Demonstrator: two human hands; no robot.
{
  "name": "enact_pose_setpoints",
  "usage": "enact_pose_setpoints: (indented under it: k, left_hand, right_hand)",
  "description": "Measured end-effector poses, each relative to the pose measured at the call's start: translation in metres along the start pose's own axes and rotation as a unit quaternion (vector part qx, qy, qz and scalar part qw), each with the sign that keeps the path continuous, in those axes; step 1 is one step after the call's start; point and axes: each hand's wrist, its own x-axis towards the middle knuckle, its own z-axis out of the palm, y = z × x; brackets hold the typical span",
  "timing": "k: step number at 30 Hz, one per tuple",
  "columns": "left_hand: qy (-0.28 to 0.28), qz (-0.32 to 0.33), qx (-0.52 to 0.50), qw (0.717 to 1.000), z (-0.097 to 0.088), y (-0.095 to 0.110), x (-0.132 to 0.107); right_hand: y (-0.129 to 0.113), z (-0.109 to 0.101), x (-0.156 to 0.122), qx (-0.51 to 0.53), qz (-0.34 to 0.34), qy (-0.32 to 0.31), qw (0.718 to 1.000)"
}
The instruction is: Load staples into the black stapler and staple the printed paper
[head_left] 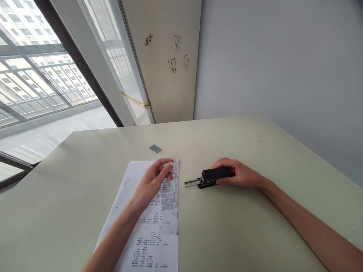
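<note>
My right hand [236, 173] is wrapped around a black stapler [217, 173] lying on the table. A metal staple tray [193, 183] sticks out of its left end, and a bit of red shows by my fingers. Left of it, my left hand [159, 173] is over the upper right part of a printed paper sheet [149, 234]. The fingers are loosely curled, with a gap between thumb and forefinger and nothing visible in them. Beyond that hand, several grey strips of staples [155, 148] lie side by side on the table.
The pale green table [241, 234] meets a grey wall [272, 60] on the right. At the back stands a beige panel [172, 90] with brown marks. A dark-framed window [42, 75] is on the left. A few loose staples [262, 139] lie at the back right.
</note>
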Motion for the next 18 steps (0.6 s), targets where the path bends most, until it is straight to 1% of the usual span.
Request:
enact_pose_setpoints:
  k: [6,8,13,18]
  left_hand:
    - [-0.016,0.005,0.001,1.000,-0.001,-0.007,-0.006]
    - [-0.008,0.008,0.003,1.000,-0.001,-0.011,-0.006]
    - [0.033,0.013,0.003,0.999,0.002,-0.018,-0.007]
    - [0.040,0.001,0.023,0.999,0.004,-0.018,-0.011]
  right_hand:
    - [0.002,0.001,0.001,-0.001,0.001,-0.003,1.000]
    - [0.002,0.001,0.001,0.000,-0.001,-0.002,1.000]
    - [0.004,0.002,0.001,0.009,-0.005,-0.001,1.000]
    - [0.005,0.003,0.001,0.012,-0.014,0.001,1.000]
